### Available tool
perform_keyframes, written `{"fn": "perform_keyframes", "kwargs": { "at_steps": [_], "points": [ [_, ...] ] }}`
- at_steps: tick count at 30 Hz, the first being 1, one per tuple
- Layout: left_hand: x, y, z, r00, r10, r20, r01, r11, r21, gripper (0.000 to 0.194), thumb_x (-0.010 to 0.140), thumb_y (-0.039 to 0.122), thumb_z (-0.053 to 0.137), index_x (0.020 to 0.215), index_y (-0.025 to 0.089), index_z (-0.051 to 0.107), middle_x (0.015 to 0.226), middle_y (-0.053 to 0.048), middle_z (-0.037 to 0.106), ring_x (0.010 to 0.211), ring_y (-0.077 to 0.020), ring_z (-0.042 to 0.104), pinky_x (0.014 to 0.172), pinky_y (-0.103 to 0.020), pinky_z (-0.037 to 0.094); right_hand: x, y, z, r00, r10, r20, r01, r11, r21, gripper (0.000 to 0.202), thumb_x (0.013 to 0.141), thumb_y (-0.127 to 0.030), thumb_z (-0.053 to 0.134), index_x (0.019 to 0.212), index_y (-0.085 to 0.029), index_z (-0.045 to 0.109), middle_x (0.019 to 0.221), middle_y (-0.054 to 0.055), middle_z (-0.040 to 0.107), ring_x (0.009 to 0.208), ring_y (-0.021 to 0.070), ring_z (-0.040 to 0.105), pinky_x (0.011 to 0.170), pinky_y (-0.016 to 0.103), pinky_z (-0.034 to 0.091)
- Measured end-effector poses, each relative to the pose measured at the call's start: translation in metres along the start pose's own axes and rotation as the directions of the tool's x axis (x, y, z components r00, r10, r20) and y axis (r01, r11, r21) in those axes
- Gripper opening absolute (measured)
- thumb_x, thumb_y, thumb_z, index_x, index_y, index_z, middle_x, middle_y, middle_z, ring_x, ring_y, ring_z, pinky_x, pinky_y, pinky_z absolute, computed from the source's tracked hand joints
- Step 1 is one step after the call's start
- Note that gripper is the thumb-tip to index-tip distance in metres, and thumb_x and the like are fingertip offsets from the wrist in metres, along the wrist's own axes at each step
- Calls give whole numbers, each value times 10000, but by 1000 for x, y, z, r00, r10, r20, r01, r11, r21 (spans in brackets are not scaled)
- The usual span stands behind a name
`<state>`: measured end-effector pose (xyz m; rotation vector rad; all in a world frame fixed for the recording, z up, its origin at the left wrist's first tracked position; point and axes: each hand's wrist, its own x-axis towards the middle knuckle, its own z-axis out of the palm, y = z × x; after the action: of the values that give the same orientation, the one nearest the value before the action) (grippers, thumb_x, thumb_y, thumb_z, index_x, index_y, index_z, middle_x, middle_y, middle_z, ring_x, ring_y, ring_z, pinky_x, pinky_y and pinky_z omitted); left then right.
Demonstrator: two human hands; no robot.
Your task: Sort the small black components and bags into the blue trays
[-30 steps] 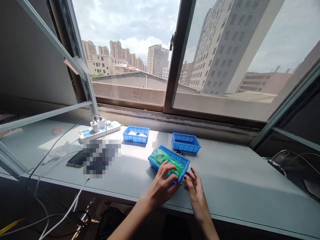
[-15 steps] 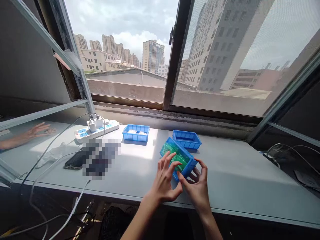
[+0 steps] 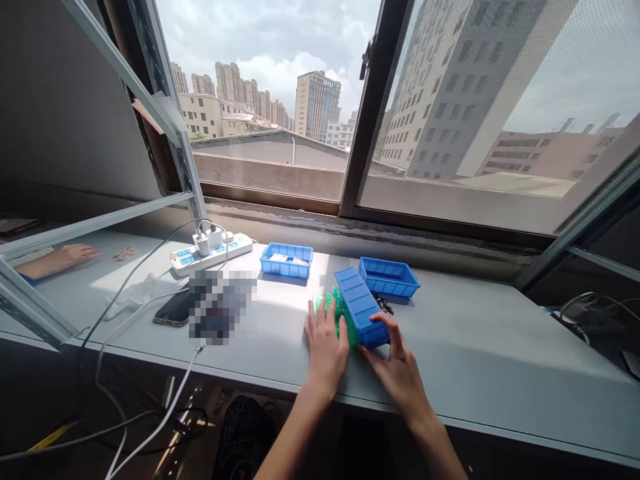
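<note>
A blue plastic bin point(image 3: 361, 305) is tipped on the table with its underside showing. My right hand point(image 3: 397, 370) grips its near end, thumb low and fingers over the edge. Shiny green plastic packaging point(image 3: 339, 305) lies against the bin's left side, partly hidden by it and by my fingers. My left hand point(image 3: 327, 353) rests on the green packaging with fingers stretched out and apart. Small dark pieces point(image 3: 384, 305) show just behind the bin's right side, too small to name.
Behind stands another blue bin point(image 3: 390, 277); further left, a blue bin point(image 3: 287, 260) contains white items. A power strip point(image 3: 213, 253) with plugs and cables, a dark phone point(image 3: 171, 311) and a blurred-out patch are on the left. Another person's hand point(image 3: 73, 257) rests at far left.
My right hand has turned the bin from open side up to underside up, and green packaging now lies beside it. My left hand has lowered onto the packaging. Dark pieces have come into view.
</note>
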<state>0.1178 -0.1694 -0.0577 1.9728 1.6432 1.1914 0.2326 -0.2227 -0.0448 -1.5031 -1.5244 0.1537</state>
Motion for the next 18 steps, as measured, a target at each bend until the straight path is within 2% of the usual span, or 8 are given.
{"fn": "perform_keyframes", "kwargs": {
  "at_steps": [3, 6, 9, 13, 16, 18],
  "points": [
    [-1, -6, 4, 999, 44, 28, -46, 998, 41, 379, 884, 222, 407, 1241, 206, 532, 1324, -124, 487, 1308, -313, 323, 1021, -521, 337, 8, 4, -4, 1000, -16, 7, 16, 1000, 8, 331, 813, -382, 521, 1120, -301, 428, 1174, 56, 593, 937, 228, 646, 655, 305, 544],
    [-1, -7, 1, 998, 63, 16, -63, 997, 40, 352, 879, 218, 414, 1200, 206, 556, 1325, -121, 478, 1319, -305, 305, 1014, -508, 349, 13, 13, -11, 999, -42, -8, 42, 996, 75, 377, 804, -452, 559, 1120, -294, 428, 1149, 60, 598, 922, 228, 645, 710, 333, 549],
    [-1, -7, -5, 996, 82, -16, -82, 997, 12, 303, 885, 234, 403, 1122, 219, 592, 1302, -107, 486, 1323, -293, 300, 1000, -494, 369, 16, 24, -19, 995, -72, -75, 83, 984, 157, 448, 760, -519, 613, 1099, -288, 433, 1102, 59, 607, 899, 227, 649, 719, 344, 560],
    [-2, -6, -9, 996, 83, -16, -83, 997, 6, 333, 877, 295, 437, 1182, 213, 545, 1287, -125, 484, 1308, -316, 320, 974, -526, 379, 25, 33, -28, 984, -64, -168, 102, 968, 231, 475, 710, -524, 668, 1051, -292, 433, 1075, 48, 599, 901, 234, 646, 734, 382, 568],
    [-3, -5, -13, 983, 173, -63, -173, 985, 3, 358, 873, 290, 452, 1218, 210, 500, 1294, -130, 468, 1299, -307, 335, 975, -511, 383, 38, 29, -37, 985, -17, -171, 75, 936, 343, 533, 670, -465, 726, 1068, -310, 407, 1081, 40, 586, 946, 238, 630, 769, 406, 557],
    [-1, -2, -18, 954, 270, -128, -273, 962, -4, 331, 889, 253, 425, 1214, 227, 485, 1283, -113, 472, 1279, -271, 370, 979, -467, 390, 50, 22, -45, 990, 32, -137, 32, 896, 444, 617, 646, -431, 754, 1122, -334, 374, 1096, 40, 581, 954, 235, 624, 756, 398, 559]
  ]
}}
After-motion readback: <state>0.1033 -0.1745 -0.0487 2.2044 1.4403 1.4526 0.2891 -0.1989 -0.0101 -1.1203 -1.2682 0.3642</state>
